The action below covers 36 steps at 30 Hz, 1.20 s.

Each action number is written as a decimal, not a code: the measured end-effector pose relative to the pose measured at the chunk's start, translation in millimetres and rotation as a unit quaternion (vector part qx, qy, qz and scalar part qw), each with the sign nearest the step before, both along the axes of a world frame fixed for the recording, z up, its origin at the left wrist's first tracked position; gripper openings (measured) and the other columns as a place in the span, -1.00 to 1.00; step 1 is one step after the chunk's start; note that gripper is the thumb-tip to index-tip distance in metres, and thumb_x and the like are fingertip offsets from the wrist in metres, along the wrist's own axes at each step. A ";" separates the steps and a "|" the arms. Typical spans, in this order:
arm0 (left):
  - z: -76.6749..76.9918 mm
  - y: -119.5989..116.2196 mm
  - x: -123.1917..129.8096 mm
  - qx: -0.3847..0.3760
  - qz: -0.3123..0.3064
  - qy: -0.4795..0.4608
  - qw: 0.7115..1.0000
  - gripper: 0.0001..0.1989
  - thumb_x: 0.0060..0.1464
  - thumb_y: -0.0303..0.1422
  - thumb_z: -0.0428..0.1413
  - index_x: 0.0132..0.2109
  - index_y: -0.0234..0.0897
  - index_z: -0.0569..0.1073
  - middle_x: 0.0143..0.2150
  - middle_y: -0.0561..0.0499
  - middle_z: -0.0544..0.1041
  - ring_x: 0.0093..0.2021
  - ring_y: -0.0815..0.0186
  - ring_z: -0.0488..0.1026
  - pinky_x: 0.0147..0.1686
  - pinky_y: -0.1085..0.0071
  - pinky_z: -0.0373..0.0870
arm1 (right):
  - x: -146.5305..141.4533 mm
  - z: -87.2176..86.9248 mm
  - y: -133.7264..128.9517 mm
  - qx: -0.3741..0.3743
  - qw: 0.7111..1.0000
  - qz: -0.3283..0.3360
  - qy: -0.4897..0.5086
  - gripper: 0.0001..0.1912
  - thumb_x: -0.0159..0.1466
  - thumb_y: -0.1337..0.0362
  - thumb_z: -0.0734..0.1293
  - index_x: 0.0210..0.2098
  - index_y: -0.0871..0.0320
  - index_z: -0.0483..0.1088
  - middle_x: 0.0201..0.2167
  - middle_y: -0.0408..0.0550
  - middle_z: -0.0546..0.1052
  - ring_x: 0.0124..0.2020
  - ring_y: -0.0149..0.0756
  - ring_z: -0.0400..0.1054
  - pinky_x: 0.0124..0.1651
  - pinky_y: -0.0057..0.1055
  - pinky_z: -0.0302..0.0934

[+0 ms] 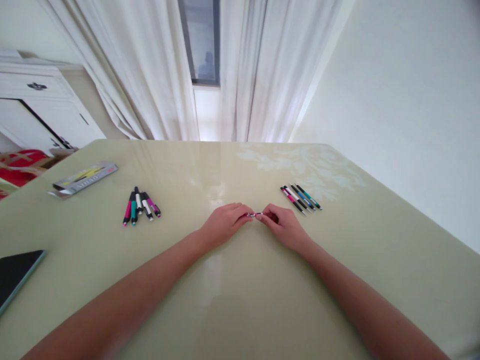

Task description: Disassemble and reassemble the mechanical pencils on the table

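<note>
Low over the middle of the table, a small pen (255, 215) with pink, white and dark parts spans the gap between my hands. My left hand (228, 220) pinches its left end with closed fingers. From the other side my right hand (282, 224) grips the right end between thumb and fingers. Most of the pen is hidden by the fingertips, so I cannot tell whether it is one piece or two. Just beyond my right hand, several slim pens (300, 198) in pink, white, blue and green lie side by side, slanting.
To the left lies a loose pile of short, thick pen pieces (140, 205) in pink, teal, white and purple. Behind it sits an opened cardboard box (85, 178). A dark flat device (20, 275) rests at the left edge of the table (240, 310). Curtains and a wall stand beyond.
</note>
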<state>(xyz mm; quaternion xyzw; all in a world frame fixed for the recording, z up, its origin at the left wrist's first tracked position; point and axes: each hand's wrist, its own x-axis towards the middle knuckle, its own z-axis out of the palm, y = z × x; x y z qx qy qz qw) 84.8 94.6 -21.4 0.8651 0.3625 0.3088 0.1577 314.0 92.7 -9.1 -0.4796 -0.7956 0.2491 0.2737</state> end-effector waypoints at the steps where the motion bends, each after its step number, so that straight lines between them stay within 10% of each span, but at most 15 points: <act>1: 0.8 0.3 -1.1 0.002 -0.013 0.001 1.000 -0.82 0.40 -0.27 0.08 0.01 -0.22 0.52 -0.08 -0.01 0.64 -0.08 0.23 0.57 -0.03 0.32 0.46 | 0.6 1.1 0.3 -0.014 1.000 0.003 0.018 -0.70 0.41 0.04 0.32 -0.26 0.14 0.47 -0.48 -0.15 0.50 -0.47 -0.33 0.30 -0.36 -0.41 0.10; 17: 3.5 1.2 -2.3 -0.032 0.035 -0.007 0.999 -0.76 0.42 -0.26 0.02 0.00 -0.20 0.56 -0.09 -0.01 0.66 -0.10 0.20 0.56 -0.07 0.31 0.39 | 10.6 3.5 9.5 -0.052 0.995 0.034 0.072 -0.70 0.40 0.11 0.31 -0.31 0.17 0.55 -0.50 -0.16 0.46 -0.45 -0.36 0.24 -0.37 -0.42 0.06; 23: 8.5 1.3 -4.4 -0.139 0.037 -0.009 0.990 -0.59 0.46 -0.22 -0.10 -0.27 -0.19 0.57 -0.49 0.11 0.56 -0.48 0.31 0.42 -0.35 0.39 0.26 | 13.0 1.7 10.4 -0.022 0.995 0.062 0.078 -0.76 0.38 0.15 0.36 -0.27 0.17 0.59 -0.43 -0.11 0.55 -0.41 -0.34 0.31 -0.33 -0.42 0.10; 27: 9.2 3.5 -4.3 -0.168 0.049 -0.088 0.981 -0.75 0.34 -0.16 0.09 -0.02 -0.20 0.52 -0.35 0.11 0.61 -0.48 0.34 0.39 -0.41 0.43 0.26 | 10.8 1.9 9.6 -0.021 0.996 0.025 0.080 -0.72 0.40 0.12 0.34 -0.30 0.18 0.55 -0.49 -0.15 0.50 -0.45 -0.37 0.25 -0.36 -0.43 0.08; 31: 9.4 5.1 -2.9 -0.160 0.056 -0.073 0.983 -0.59 0.41 -0.16 -0.05 -0.31 -0.24 0.52 -0.42 0.06 0.55 -0.42 0.31 0.42 -0.34 0.40 0.27 | 9.9 2.8 9.2 -0.048 0.996 0.024 0.076 -0.71 0.41 0.11 0.32 -0.33 0.17 0.51 -0.52 -0.19 0.42 -0.47 -0.38 0.21 -0.40 -0.44 0.04; 36: 9.1 5.1 -1.5 -0.131 0.048 -0.073 0.988 -0.75 0.32 -0.16 0.10 -0.20 -0.23 0.52 -0.31 0.05 0.56 -0.39 0.31 0.40 -0.33 0.39 0.29 | 10.5 4.5 8.8 -0.054 0.996 0.022 0.073 -0.72 0.42 0.12 0.31 -0.31 0.17 0.51 -0.52 -0.20 0.43 -0.47 -0.38 0.20 -0.40 -0.43 0.03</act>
